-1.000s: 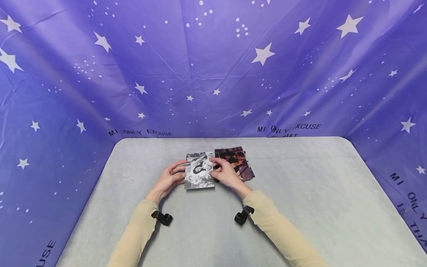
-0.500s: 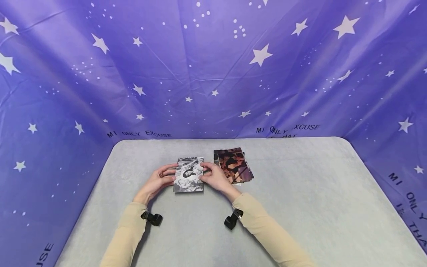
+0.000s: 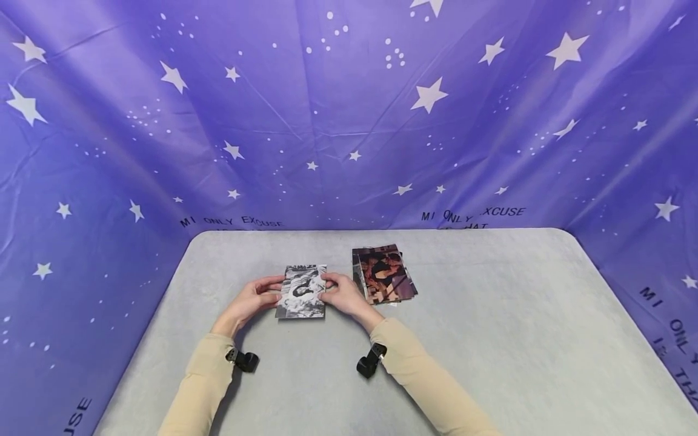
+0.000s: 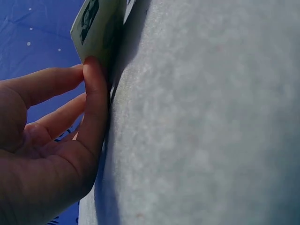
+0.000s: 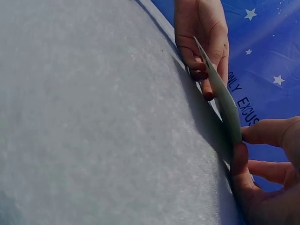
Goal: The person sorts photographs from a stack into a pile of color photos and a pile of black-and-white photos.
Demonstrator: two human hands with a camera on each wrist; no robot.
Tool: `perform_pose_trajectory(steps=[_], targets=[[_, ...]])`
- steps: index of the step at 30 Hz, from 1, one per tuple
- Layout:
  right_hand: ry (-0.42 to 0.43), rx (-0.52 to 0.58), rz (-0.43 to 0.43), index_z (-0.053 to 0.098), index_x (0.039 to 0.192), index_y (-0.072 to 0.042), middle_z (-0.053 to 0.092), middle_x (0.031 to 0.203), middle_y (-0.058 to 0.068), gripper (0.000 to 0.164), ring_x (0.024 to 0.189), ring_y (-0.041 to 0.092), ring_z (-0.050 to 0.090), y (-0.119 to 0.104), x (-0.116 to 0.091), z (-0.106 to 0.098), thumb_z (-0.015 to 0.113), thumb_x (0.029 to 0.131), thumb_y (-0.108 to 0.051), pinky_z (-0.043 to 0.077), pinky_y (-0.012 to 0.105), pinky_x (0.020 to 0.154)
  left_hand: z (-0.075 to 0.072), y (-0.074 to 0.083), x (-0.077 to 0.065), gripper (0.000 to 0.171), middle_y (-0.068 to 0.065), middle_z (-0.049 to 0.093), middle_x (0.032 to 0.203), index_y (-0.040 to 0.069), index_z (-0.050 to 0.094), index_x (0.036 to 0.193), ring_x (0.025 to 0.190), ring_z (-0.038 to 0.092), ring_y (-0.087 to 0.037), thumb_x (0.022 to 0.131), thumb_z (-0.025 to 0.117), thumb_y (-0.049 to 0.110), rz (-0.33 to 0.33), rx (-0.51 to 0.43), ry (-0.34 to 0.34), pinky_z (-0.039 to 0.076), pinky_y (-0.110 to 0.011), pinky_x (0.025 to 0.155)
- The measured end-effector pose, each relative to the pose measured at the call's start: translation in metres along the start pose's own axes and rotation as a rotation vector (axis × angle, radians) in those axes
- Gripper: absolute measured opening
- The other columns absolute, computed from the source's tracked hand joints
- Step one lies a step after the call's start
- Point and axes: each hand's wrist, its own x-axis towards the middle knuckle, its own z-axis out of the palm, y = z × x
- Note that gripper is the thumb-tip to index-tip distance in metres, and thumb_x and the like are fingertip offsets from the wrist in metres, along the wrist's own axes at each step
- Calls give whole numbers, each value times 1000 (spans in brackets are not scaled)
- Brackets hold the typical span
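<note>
Both hands hold a black-and-white photo print (image 3: 301, 292) low over the table, left of centre in the head view. My left hand (image 3: 246, 304) pinches its left edge, and the left wrist view shows thumb and forefinger at the print's corner (image 4: 101, 35). From the other side my right hand (image 3: 347, 297) pinches the right edge between thumb and forefinger. Seen edge-on in the right wrist view, the print (image 5: 224, 101) bends slightly and stands tilted, casting a shadow. Whether more than one print is held, I cannot tell.
Just right of my right hand lies a loosely fanned pile of dark, reddish photo prints (image 3: 383, 277). The grey table (image 3: 518, 339) has rounded far corners. A purple star-printed cloth (image 3: 349, 109) hangs behind and along both sides.
The black-and-white print and both hands have shifted left and slightly nearer to me, away from the pile. More of the pile now shows. Both hands kept their hold.
</note>
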Motion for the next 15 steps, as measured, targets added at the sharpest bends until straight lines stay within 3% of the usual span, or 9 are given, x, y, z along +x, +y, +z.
perform_pose_trajectory(steps=[5, 11, 15], targets=[[-12, 17, -8, 57, 126, 8, 56, 95, 9, 51, 70, 8, 57, 3, 0, 0, 71, 79, -2, 46, 22, 64, 1, 5, 1, 55, -23, 51, 116, -17, 37, 137, 83, 57, -8, 86, 56, -11, -28, 34, -28, 54, -22, 76], [-23, 46, -25, 57, 125, 10, 56, 94, 12, 51, 69, 6, 57, 4, 1, 0, 72, 78, -1, 46, 20, 63, 0, 10, 0, 56, -34, 41, 132, -15, 38, 138, 88, 57, -11, 85, 58, -10, -59, 96, -19, 54, -23, 78], [-13, 11, -31, 58, 125, 9, 55, 97, 13, 52, 72, 11, 61, 4, -1, -1, 73, 77, -2, 48, 20, 65, 0, 11, 2, 57, -34, 42, 127, -15, 40, 137, 85, 58, -14, 84, 59, -11, -47, 145, -20, 55, -25, 75]])
